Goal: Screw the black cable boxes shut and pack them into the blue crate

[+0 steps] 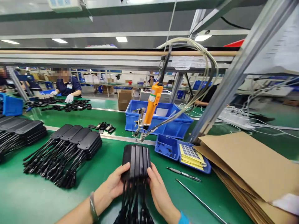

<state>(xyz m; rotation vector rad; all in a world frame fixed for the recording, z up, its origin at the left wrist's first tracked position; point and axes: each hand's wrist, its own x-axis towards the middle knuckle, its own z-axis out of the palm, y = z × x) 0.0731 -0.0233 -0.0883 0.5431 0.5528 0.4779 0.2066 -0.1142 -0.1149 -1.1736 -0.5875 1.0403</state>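
Observation:
Between my two hands is a bundle of flat black plastic cases with cables (136,161), stood on edge side by side, their black cables hanging down toward me. My left hand (116,180) grips the bundle's left side, thumb on the outer case. On the opposite side my right hand (157,185) presses with thumb and fingers. More of these cases lie in stacked rows (80,137) to the left, cables toward me. Past the bundle hangs an orange electric screwdriver (153,104). A pen (183,174) and a thin metal rod (199,200) lie right of my right hand.
Behind the screwdriver stands a blue crate (161,124). Small blue trays (167,146) hold dark small parts and yellow label sheets (191,155). Cardboard sheets (252,165) are piled at right, below a slanted metal post (235,71). A co-worker in white gloves (69,98) is across the bench.

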